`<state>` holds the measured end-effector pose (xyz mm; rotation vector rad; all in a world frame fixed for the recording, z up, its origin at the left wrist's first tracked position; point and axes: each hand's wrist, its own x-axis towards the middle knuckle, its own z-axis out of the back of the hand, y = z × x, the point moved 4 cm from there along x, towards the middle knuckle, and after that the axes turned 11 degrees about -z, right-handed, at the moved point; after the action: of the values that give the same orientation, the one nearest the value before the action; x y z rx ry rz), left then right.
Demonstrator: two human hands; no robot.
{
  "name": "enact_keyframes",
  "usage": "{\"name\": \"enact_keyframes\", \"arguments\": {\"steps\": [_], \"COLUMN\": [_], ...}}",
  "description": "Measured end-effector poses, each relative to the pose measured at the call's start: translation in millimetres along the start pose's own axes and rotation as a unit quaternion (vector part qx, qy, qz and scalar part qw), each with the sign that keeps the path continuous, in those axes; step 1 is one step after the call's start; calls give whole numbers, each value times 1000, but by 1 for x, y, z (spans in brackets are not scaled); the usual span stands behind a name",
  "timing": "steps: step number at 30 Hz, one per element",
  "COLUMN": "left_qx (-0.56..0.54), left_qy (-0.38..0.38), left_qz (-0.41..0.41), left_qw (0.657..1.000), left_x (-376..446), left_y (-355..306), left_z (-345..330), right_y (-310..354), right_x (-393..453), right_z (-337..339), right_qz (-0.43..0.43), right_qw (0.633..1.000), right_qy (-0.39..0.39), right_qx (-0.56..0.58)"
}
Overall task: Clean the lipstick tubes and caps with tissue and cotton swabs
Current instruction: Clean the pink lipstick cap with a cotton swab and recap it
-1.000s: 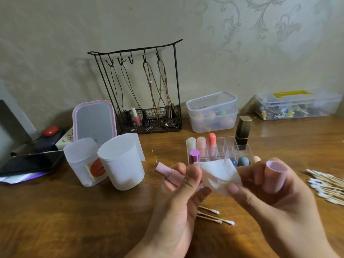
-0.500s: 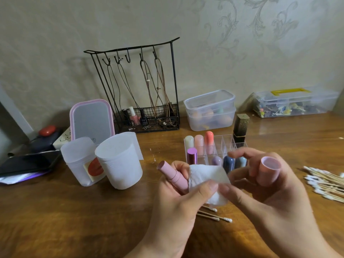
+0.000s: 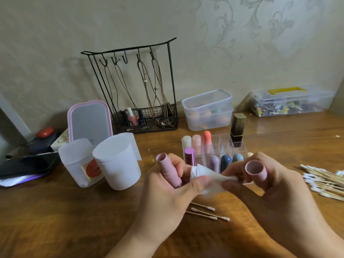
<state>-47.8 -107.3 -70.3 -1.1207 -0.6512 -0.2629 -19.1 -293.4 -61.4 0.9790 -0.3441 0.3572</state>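
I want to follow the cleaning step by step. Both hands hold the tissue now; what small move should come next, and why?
Probably the right hand lets go of the tissue so the left hand, which holds the pink tube, can wipe it; the pink cap is already off and both hands pinch the tissue.

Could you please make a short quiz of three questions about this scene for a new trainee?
1. Which hand holds the pink lipstick tube?
2. True or false: the pink cap stands on the table.
3. The tissue is pinched by: A) the left hand only, B) the right hand only, C) both hands.

Key
1. The left hand.
2. False; the right hand holds it, open end up.
3. C.
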Motion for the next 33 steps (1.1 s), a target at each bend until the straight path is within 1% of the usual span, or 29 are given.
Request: {"name": "enact_keyframes", "arguments": {"steps": [2,3,6,7,10,12,14,16,17,19,21,23,24,26,27,30,33], "left_qx": [51,62,20,27,34,9,-3,-19,-28,-60,-127,-203,-247,-314,-305,-187,-163], "left_qy": [-8,2,74,77,55,63,74,68,56,36,30,42,55,75,73,35,-8], "left_qz": [-28,-32,-23,-30,-44,-33,-12,7,10,22,54,104,129,155,156,128,65], "left_qw": [998,998,997,996,997,997,997,998,998,997,990,973,959,934,936,973,984], "left_x": [3,3,0,-1,-3,-3,-3,-5,-5,-5,-6,-6,-7,-8,-8,-7,-3], "left_y": [-1,-2,-7,-10,-14,-15,-16,-15,-14,-11,-6,-2,-2,-2,-2,-2,-6], "left_z": [5,6,-3,-4,-5,-6,-7,-9,-8,-8,-9,-11,-13,-15,-15,-11,-4], "right_y": [1,2,4,4,3,3,2,1,1,2,5,4,1,-4,-3,2,3], "right_x": [2,2,3,3,2,0,-2,-2,-2,-2,-2,-1,0,1,1,-1,-1], "right_z": [2,3,1,1,0,-2,-2,-3,-4,-5,-5,-4,-3,-3,-3,-3,2], "right_qz": [9,13,-7,-14,-5,-3,-1,-8,-13,-19,-18,-41,-54,-55,-47,8,40], "right_qw": [1000,1000,991,988,986,984,985,981,975,959,945,933,931,951,964,988,982], "right_qy": [8,22,79,81,71,74,59,52,61,94,108,86,70,40,31,40,108], "right_qx": [-11,-3,105,130,150,162,163,187,213,267,307,348,353,300,258,150,148]}}
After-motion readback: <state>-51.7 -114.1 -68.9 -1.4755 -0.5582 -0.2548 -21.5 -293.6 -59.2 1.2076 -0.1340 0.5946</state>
